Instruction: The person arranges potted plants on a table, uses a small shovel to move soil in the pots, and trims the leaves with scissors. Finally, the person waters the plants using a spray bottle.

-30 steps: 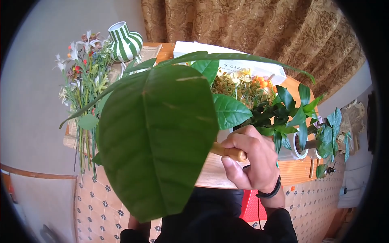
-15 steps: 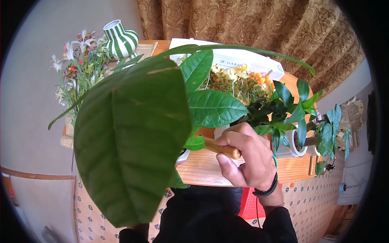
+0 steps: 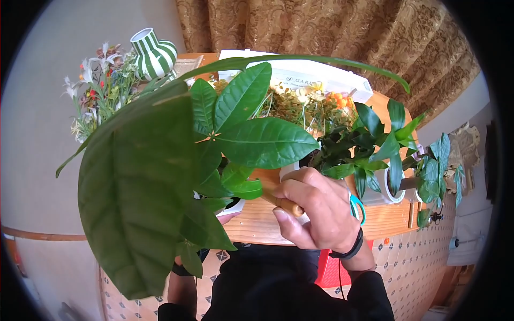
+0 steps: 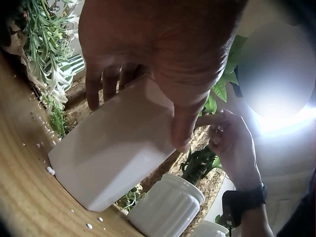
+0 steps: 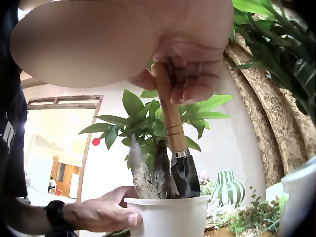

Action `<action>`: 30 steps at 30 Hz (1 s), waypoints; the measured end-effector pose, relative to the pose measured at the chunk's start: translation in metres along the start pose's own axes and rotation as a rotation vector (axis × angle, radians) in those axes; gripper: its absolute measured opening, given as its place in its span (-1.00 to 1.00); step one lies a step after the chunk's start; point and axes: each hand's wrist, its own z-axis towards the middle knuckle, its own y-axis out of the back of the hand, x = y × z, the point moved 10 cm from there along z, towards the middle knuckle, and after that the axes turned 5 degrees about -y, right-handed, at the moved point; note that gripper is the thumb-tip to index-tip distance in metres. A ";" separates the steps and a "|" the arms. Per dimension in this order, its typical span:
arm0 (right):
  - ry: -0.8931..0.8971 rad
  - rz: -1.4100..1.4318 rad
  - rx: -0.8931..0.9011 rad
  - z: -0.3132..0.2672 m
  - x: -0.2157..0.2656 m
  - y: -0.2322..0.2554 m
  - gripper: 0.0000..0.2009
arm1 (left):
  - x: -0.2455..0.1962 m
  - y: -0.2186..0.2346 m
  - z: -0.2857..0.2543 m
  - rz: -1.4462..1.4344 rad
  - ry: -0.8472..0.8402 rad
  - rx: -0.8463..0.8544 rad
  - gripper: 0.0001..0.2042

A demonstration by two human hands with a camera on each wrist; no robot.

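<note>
A white plant pot (image 4: pixel 111 143) stands on the wooden table, and my left hand (image 5: pixel 101 212) grips its side, thumb on one face and fingers on another. From the pot rises a leafy plant with thick grey trunks (image 5: pixel 142 170); its big leaf (image 3: pixel 134 198) covers much of the head view's left side. My right hand (image 3: pixel 321 206) holds a small trowel (image 5: pixel 172 121) by its wooden handle. The trowel's dark blade (image 5: pixel 185 175) points down inside the rim, beside the trunks. Its tip is hidden by the pot wall.
Right of the pot stand a ribbed white pot (image 4: pixel 168 205) and other potted plants (image 3: pixel 393 144). Teal-handled scissors (image 3: pixel 357 208) lie by my right hand. Behind are a white box (image 3: pixel 300 72), a green-striped vase (image 3: pixel 154 56) and cut flowers (image 3: pixel 101 85). White granules (image 4: pixel 51 170) dot the table.
The large leaf has shifted left in the head view, uncovering smaller leaves and part of the pot. My right hand, still holding the trowel, has moved slightly left and down.
</note>
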 end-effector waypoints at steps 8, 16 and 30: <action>-0.008 -0.010 0.050 0.000 -0.001 -0.008 -0.67 | -0.003 0.002 -0.001 0.054 -0.045 -0.008 -0.51; 0.028 -0.006 0.021 0.000 0.002 -0.003 -0.66 | -0.001 0.002 -0.003 0.026 -0.005 -0.017 -0.56; 0.038 -0.008 0.023 0.002 0.007 -0.002 -0.67 | -0.017 0.006 -0.005 0.090 -0.231 -0.087 -0.48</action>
